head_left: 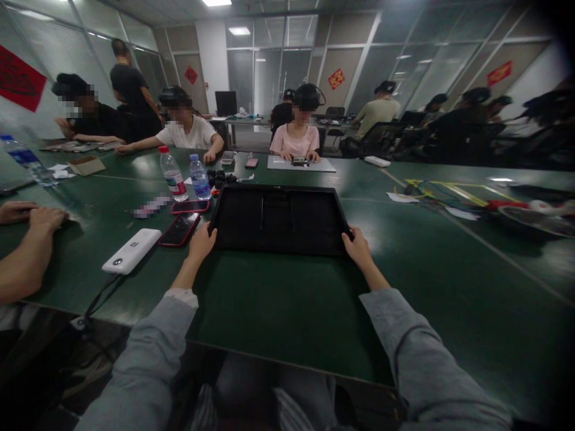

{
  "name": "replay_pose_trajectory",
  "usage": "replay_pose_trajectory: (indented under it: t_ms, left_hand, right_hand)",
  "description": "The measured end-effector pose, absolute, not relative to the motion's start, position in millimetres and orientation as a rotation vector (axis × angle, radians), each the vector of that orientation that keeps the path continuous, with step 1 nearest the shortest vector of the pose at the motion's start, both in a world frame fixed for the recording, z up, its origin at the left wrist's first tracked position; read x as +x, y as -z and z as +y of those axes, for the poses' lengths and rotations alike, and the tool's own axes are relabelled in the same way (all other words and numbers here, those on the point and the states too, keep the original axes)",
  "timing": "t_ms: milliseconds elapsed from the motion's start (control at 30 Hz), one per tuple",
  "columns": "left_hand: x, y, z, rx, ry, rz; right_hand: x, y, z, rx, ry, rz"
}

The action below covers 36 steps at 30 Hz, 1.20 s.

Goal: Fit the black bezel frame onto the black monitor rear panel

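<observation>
A black rectangular tray-like panel [314,224] with a raised rim lies on the green table in front of me. Two thin upright lines and a small recessed piece show at its middle; its exact kind I cannot make out. My left hand [203,240] grips its left edge, fingers curled around the rim. On the opposite edge my right hand [357,245] is closed in the same way, thumb on top. Left of the panel lie a red-edged phone [179,230] and another dark phone [191,206], both apart from my left hand.
A white power bank [132,250] with a cable lies at left. Two bottles, one red-capped [173,175] and one blue-capped [200,178], stand behind the phones. A co-worker's hands [45,218] rest at far left. A person [299,137] sits opposite. Yellow strips [453,190] lie at right.
</observation>
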State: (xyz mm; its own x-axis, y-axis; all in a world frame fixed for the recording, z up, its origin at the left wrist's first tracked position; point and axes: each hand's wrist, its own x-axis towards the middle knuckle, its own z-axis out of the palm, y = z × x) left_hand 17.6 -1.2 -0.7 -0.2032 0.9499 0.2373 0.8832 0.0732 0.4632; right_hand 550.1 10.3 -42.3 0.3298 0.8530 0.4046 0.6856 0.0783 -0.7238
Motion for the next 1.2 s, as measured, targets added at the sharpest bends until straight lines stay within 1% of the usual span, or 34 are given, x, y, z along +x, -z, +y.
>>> replay_pose_trajectory:
  t_ms: [1200]
  left_hand:
    - [20.8, -5.7, -6.5, 1.901, -0.794, 2.182]
  right_hand:
    - [550.0, 41.9, 9.5, -1.631, -0.231, -1.4]
